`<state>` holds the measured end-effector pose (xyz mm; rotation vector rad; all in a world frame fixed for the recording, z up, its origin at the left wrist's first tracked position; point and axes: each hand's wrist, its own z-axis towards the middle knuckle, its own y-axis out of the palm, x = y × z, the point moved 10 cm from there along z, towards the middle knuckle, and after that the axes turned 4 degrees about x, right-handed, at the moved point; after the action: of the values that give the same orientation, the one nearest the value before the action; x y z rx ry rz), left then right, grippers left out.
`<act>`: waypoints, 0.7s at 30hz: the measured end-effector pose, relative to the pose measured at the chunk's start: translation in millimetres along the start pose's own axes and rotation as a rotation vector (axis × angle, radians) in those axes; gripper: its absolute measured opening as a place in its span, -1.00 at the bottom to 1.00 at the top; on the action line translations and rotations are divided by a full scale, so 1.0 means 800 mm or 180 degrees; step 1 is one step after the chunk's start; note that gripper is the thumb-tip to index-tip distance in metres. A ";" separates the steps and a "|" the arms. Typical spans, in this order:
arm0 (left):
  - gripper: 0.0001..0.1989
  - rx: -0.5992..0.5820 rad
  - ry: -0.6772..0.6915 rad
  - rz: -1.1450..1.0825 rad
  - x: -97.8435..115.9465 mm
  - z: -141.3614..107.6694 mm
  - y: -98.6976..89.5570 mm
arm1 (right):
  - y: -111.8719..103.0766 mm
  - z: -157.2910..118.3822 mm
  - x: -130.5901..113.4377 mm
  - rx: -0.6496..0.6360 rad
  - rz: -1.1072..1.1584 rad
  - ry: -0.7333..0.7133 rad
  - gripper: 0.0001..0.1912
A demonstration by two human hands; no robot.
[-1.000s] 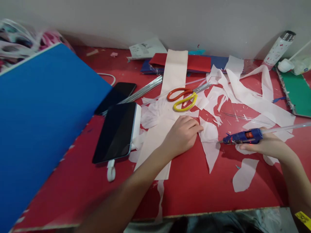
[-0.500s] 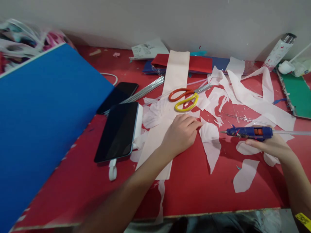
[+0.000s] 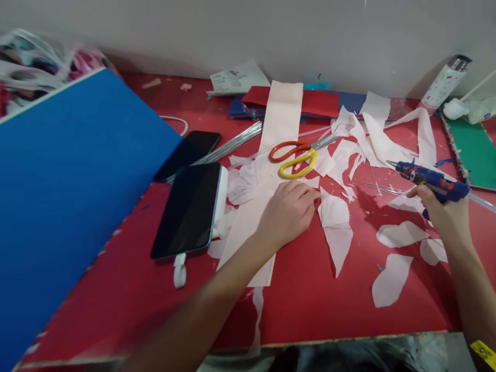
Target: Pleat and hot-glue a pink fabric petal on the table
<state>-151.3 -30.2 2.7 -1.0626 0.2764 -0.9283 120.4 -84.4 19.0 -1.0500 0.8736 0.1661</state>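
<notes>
My left hand (image 3: 291, 211) rests on the red table at the right edge of a long pale strip (image 3: 248, 232). Its fingers are closed at the upper tip of a pale pointed cut piece (image 3: 336, 222); what they pinch, if anything, is hidden. On the right, my right hand (image 3: 445, 212) is wrapped round a blue glue gun (image 3: 434, 181), whose nozzle points to the upper left, above the pale scraps. Scissors (image 3: 298, 157) with one red and one yellow handle lie just beyond my left hand. Thin wires (image 3: 382, 189) lie left of the glue gun.
A large blue board (image 3: 77, 181) covers the left side. Beside it lie a tablet (image 3: 188, 212), a phone (image 3: 201, 143) and a bundle of silver wires (image 3: 236, 142). A patterned bottle (image 3: 445, 85) and a green board (image 3: 475, 152) are at the back right. Cut pieces (image 3: 392, 279) lie front right.
My right hand has moved the glue gun up and to the right, away from the pointed piece, and tilted it. My left hand has hardly moved.
</notes>
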 end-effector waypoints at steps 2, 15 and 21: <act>-0.74 -0.0028 -0.0032 0.0013 -0.001 0.000 0.002 | -0.002 0.003 0.008 0.0073 -0.0102 0.0096 -0.61; -0.47 -0.0539 -0.0450 0.0105 -0.011 -0.008 0.031 | 0.032 0.013 0.034 -0.0419 -0.0856 -0.0021 -0.54; -0.42 -0.0715 -0.0790 -0.0190 -0.020 -0.008 0.041 | 0.041 0.013 0.041 -0.0611 -0.0954 0.0140 -0.47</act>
<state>-148.1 -16.4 -31.5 -1.3864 0.1450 -0.8209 130.8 -67.7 -24.4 -1.3553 0.7394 -0.0263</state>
